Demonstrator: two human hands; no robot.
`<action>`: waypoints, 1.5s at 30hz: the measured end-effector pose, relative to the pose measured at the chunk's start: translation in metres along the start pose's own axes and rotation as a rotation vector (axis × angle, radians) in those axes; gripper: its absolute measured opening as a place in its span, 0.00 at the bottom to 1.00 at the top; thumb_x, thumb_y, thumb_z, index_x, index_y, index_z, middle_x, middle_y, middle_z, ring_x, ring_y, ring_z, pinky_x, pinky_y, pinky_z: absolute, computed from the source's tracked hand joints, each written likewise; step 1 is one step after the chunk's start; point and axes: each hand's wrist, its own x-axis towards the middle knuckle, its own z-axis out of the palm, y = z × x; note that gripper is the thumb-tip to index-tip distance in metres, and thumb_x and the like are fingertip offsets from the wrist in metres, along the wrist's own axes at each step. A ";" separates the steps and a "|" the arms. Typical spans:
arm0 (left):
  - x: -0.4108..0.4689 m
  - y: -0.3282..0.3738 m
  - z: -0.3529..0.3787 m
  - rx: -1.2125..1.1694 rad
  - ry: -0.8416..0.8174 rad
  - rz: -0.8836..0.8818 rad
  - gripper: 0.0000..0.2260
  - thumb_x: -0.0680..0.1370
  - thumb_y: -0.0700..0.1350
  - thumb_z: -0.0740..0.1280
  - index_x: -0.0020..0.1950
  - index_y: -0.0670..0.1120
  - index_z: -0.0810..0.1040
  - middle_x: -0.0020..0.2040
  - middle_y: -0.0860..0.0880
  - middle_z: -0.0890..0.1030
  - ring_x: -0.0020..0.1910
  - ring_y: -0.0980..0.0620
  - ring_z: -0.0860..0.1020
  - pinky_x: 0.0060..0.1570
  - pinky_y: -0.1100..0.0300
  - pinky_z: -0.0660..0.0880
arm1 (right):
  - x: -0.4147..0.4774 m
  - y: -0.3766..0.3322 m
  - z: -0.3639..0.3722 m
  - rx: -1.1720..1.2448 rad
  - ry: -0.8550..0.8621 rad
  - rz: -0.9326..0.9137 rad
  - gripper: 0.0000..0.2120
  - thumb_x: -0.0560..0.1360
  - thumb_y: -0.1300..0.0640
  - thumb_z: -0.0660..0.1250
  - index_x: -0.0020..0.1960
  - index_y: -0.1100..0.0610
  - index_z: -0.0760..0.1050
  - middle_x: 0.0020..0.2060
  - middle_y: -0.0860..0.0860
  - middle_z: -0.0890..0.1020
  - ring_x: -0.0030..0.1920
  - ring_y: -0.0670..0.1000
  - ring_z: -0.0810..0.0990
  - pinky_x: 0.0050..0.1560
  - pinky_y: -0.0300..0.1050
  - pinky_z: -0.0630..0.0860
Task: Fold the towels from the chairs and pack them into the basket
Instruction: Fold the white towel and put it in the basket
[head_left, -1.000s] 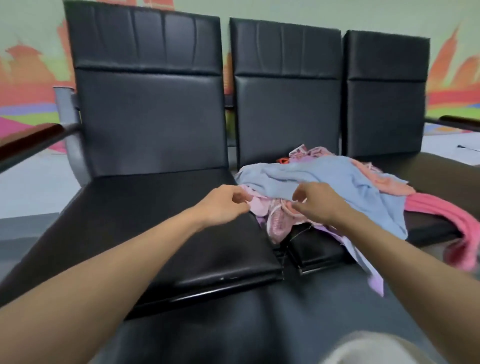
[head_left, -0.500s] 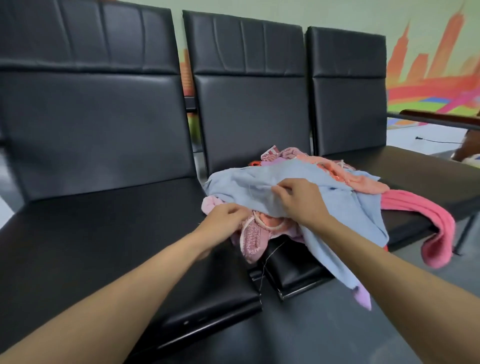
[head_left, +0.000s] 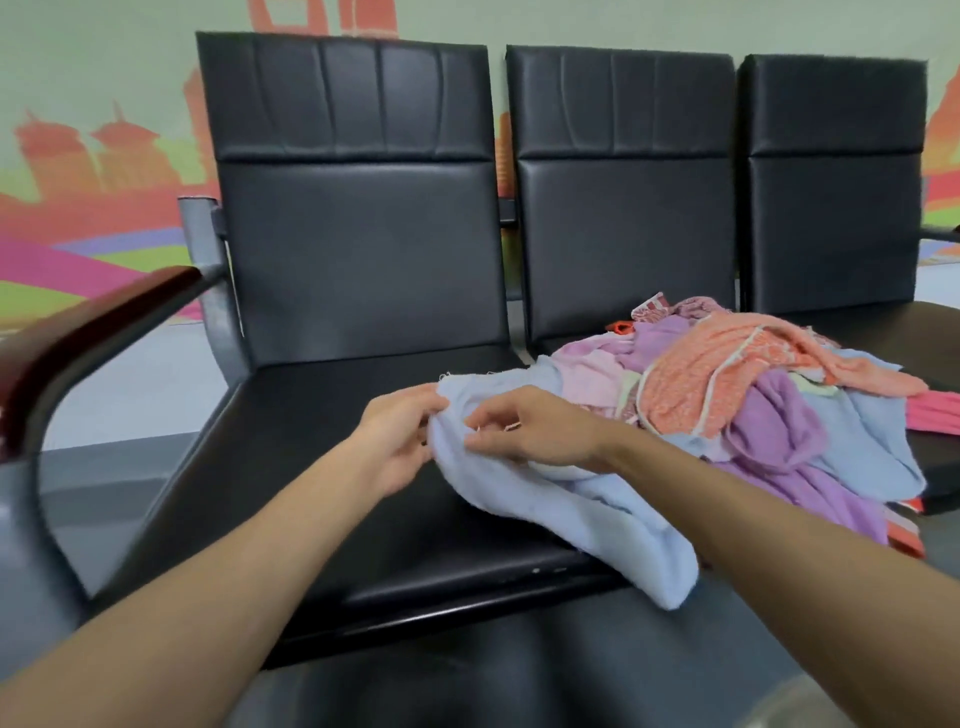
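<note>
Head view is showing three black padded chairs standing in a row past the hands. The left chair (head_left: 311, 467) is lying under both hands, its wooden armrest (head_left: 78, 332) is curving off to the outside of the left forearm, and a painted wall (head_left: 78, 171) is running behind the backrests. The middle chair (head_left: 623, 208) is carrying a heap of towels (head_left: 670, 374) just beyond the right hand, with an orange towel (head_left: 711, 374) lying on top and a purple towel (head_left: 779, 431) spilling down its near side. The right chair (head_left: 831, 182) is standing farther out on that side. The heap is crowding the right wrist, and part of the purple cloth is lying over the far portion of the light blue towel (head_left: 571, 514).

That blue towel is stretching in a crumpled band across the seat, its long axis running from a corner between the hands down toward the person's right. Its lower end is hanging over the seat's front edge, beneath the right forearm.

The left hand (head_left: 400, 436) is pinching the towel's upper corner with curled fingers. The right hand (head_left: 535, 434) is resting on the cloth just beside it, thumb and fingertips nipping the edge. The two hands are sitting close together, nearly touching.
</note>
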 end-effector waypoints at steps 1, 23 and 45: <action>-0.001 0.000 -0.011 0.070 0.001 0.015 0.12 0.74 0.32 0.62 0.53 0.38 0.82 0.46 0.41 0.84 0.40 0.47 0.81 0.42 0.56 0.77 | 0.003 -0.001 0.001 0.040 -0.025 0.055 0.11 0.78 0.56 0.65 0.46 0.65 0.78 0.35 0.50 0.78 0.35 0.45 0.75 0.41 0.39 0.74; -0.037 -0.011 -0.128 0.777 0.090 -0.146 0.12 0.74 0.46 0.65 0.31 0.44 0.73 0.33 0.46 0.76 0.34 0.50 0.72 0.36 0.56 0.69 | 0.071 -0.004 0.086 -0.348 0.042 0.454 0.17 0.74 0.50 0.65 0.33 0.53 0.62 0.32 0.48 0.69 0.43 0.53 0.70 0.46 0.45 0.65; -0.038 0.001 -0.077 0.396 -0.146 -0.296 0.15 0.81 0.51 0.63 0.55 0.41 0.80 0.49 0.46 0.85 0.48 0.50 0.83 0.44 0.57 0.78 | -0.016 0.035 -0.010 0.821 0.463 0.381 0.09 0.74 0.68 0.67 0.53 0.62 0.79 0.51 0.54 0.81 0.49 0.51 0.79 0.44 0.40 0.75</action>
